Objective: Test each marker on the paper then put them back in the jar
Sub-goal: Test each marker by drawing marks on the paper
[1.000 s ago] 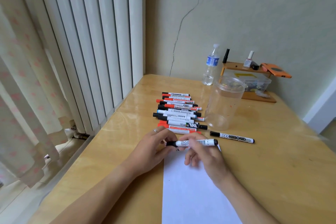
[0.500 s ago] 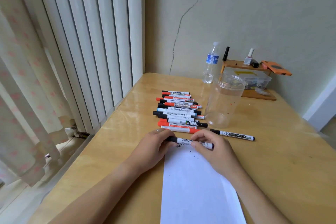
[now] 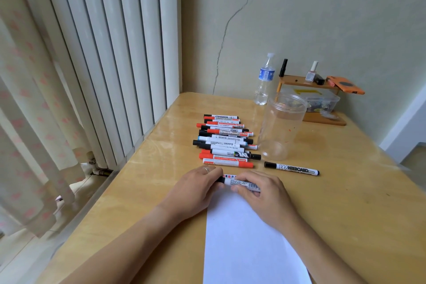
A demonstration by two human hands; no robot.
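A white marker with a black cap (image 3: pixel 238 182) lies level over the top edge of the white paper (image 3: pixel 244 244), held between both hands. My left hand (image 3: pixel 196 188) grips its black cap end. My right hand (image 3: pixel 265 193) curls round its white barrel. A row of several black and red capped markers (image 3: pixel 224 142) lies on the table behind my hands. One more black whiteboard marker (image 3: pixel 291 168) lies alone to the right. The clear plastic jar (image 3: pixel 281 125) stands upright and open beside the row, with no markers inside.
A water bottle (image 3: pixel 265 79) stands near the wall. A small wooden shelf (image 3: pixel 309 85) with a bottle, an orange object and a clear box sits at the back right. White vertical blinds and a curtain hang left of the wooden table (image 3: pixel 357 191).
The marker has been turned in my hands, so a different printed side shows, and my right hand now covers more of its barrel. The view shifted slightly.
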